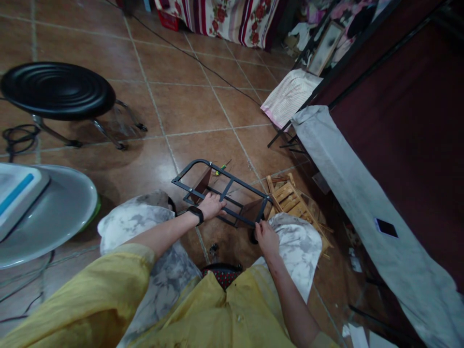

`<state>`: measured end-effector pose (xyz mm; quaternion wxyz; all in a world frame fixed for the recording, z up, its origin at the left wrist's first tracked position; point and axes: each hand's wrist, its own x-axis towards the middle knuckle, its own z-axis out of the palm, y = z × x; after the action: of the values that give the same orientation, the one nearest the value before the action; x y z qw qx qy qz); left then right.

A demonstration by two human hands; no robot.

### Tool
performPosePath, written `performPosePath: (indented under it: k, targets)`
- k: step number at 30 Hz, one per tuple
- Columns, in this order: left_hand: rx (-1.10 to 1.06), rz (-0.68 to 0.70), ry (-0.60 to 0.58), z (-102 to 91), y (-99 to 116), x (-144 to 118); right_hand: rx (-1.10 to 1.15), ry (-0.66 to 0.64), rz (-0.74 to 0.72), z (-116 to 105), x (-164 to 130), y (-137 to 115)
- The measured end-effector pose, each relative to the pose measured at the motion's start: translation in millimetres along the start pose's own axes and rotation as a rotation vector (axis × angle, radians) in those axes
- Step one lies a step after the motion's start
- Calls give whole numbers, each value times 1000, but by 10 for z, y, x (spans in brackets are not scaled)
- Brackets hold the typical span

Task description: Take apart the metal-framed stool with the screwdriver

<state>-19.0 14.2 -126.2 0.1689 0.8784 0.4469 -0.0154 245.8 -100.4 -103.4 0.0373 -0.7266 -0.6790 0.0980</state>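
A dark metal rack (pixel 229 186) with brown side boards stands tilted on the floor between my knees. My left hand (pixel 213 207), with a black band at the wrist, lies over its middle crossbar, fingers curled on the metal. At the rack's near right corner, my right hand (pixel 266 235) is closed in a pinch. Whatever may be between those fingertips is hidden. A small black wheel (pixel 253 236) shows just beside that hand. Beyond the rack, a green-and-yellow screwdriver (pixel 220 169) rests on the tiles.
A wooden stool (pixel 295 203) lies by my right knee. To the left are a round black stool (pixel 60 89) and a grey oval tray (pixel 72 212) bearing a white box. A phone (pixel 386 228) sits on the cloth-covered bench (pixel 357 179) at right. A cable (pixel 203 65) crosses the floor.
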Motion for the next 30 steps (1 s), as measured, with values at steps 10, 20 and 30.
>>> performPosePath:
  k: [10,20,30]
  targets:
    - [5,-6,2,42,-20,16,121,-8,-69,24,-39,65]
    - [-27,-15,18,84,-28,18,38,4,-26,67,-78,60]
    - [-24,-24,-3,65,-8,27,-102,-2,-66,20,-18,-29]
